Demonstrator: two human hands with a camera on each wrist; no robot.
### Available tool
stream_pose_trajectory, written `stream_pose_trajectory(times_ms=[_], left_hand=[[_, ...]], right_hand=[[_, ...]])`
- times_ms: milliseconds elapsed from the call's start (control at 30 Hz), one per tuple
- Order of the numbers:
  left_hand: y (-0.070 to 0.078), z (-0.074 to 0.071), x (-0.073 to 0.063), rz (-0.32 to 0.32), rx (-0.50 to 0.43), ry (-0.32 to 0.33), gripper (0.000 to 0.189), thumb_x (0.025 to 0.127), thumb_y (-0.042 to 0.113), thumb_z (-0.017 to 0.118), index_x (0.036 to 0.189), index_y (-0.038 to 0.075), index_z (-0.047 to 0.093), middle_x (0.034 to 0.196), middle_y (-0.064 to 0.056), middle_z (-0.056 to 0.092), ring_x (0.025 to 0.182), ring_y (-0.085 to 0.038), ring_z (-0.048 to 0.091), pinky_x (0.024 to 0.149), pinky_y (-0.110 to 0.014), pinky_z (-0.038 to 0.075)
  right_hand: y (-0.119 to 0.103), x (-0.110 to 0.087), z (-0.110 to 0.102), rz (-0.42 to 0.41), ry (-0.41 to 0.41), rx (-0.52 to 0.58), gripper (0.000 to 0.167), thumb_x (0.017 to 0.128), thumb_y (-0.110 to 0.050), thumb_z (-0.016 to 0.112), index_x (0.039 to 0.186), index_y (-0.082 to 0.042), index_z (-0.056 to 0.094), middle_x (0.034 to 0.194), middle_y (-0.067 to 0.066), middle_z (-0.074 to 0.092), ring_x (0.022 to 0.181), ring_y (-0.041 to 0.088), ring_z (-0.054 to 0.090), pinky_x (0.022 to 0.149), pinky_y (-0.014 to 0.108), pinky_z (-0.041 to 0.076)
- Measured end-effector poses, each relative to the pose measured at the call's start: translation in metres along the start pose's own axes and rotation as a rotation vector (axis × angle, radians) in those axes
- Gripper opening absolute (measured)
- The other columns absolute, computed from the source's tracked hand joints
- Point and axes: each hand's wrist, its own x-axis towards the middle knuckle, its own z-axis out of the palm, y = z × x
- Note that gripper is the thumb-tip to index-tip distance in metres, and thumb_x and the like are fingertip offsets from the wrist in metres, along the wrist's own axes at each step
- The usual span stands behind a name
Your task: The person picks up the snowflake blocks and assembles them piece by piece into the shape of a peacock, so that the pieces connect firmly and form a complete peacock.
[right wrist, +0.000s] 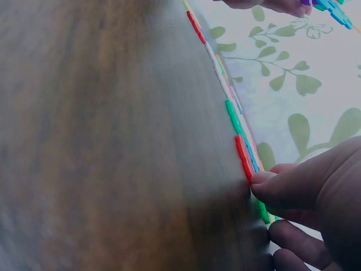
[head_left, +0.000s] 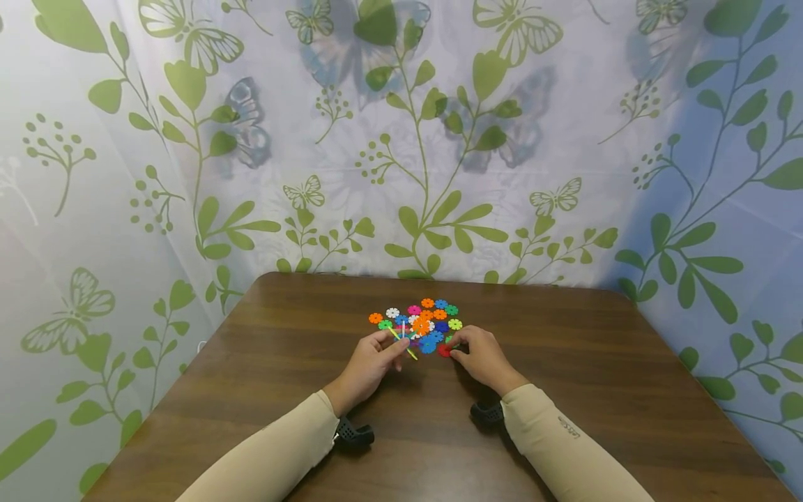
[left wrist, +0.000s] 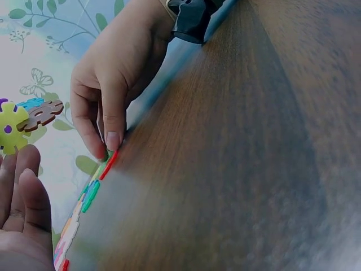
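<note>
My left hand (head_left: 374, 355) pinches a joined cluster of slotted flower-shaped plastic discs above the table. In the left wrist view that cluster shows a yellow disc (left wrist: 12, 129), a brown disc (left wrist: 40, 116) and a bit of blue. My right hand (head_left: 482, 354) is low at the near right side of the loose discs, thumb and fingertips on a red disc (head_left: 444, 351) that lies on the table. From the right wrist, the thumb meets the end of this red disc (right wrist: 243, 158), with a green disc (right wrist: 263, 212) just below the fingertips.
Loose discs in many colours lie close together around the hands, among them an orange disc (head_left: 375, 318), a white disc (head_left: 392, 313) and a yellow-green disc (head_left: 455, 324). The brown wooden table (head_left: 301, 307) meets a leaf-patterned curtain (head_left: 351, 230) at its back edge.
</note>
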Motion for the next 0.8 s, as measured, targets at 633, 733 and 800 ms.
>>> stream_pose_trajectory(times_ms=[633, 733, 800], left_hand=[[-0.001, -0.0002, -0.0003, 0.004, 0.04, -0.011, 0.032, 0.101, 0.016, 0.075, 0.108, -0.013, 0.067, 0.091, -0.034, 0.061, 0.067, -0.025, 0.057, 0.065, -0.031, 0.054], [-0.0011, -0.0004, -0.0001, 0.0, 0.044, -0.008, 0.032, 0.101, 0.017, 0.075, 0.108, -0.012, 0.067, 0.091, -0.035, 0.06, 0.067, -0.025, 0.058, 0.066, -0.031, 0.055], [-0.0006, -0.0004, -0.0002, 0.0, 0.049, -0.008, 0.031, 0.101, 0.018, 0.075, 0.107, -0.011, 0.068, 0.092, -0.037, 0.059, 0.068, -0.024, 0.058, 0.066, -0.031, 0.055]], right_hand=[[0.004, 0.0006, 0.0006, -0.02, 0.002, -0.041, 0.016, 0.091, 0.0, 0.082, 0.106, -0.006, 0.08, 0.117, 0.01, 0.071, 0.116, 0.038, 0.063, 0.106, 0.058, 0.044], [0.0043, 0.0011, 0.001, -0.023, -0.022, -0.058, 0.014, 0.092, 0.0, 0.081, 0.102, -0.009, 0.08, 0.115, 0.009, 0.072, 0.114, 0.037, 0.063, 0.106, 0.058, 0.044], [0.004, 0.0012, 0.0012, -0.014, -0.027, -0.061, 0.013, 0.092, 0.0, 0.081, 0.1, -0.01, 0.08, 0.113, 0.008, 0.071, 0.112, 0.035, 0.063, 0.104, 0.056, 0.046]])
